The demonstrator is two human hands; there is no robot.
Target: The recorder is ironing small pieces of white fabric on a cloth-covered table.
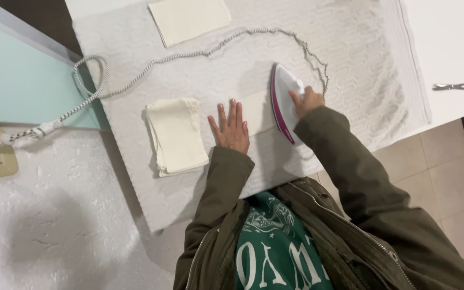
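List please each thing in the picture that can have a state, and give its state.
left hand: flat, fingers spread, pressing the cloth piece
right hand: closed around the iron
iron: tipped on its side edge
cord: lying in loose curves
cloth stack: folded, piled
single cloth: flat, apart
scissors: closed, lying flat

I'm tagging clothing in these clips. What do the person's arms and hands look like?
Both arms are in long olive-green jacket sleeves that reach the wrists. The left hand and right hand are bare: no gloves, and no rings or watch that I can make out.
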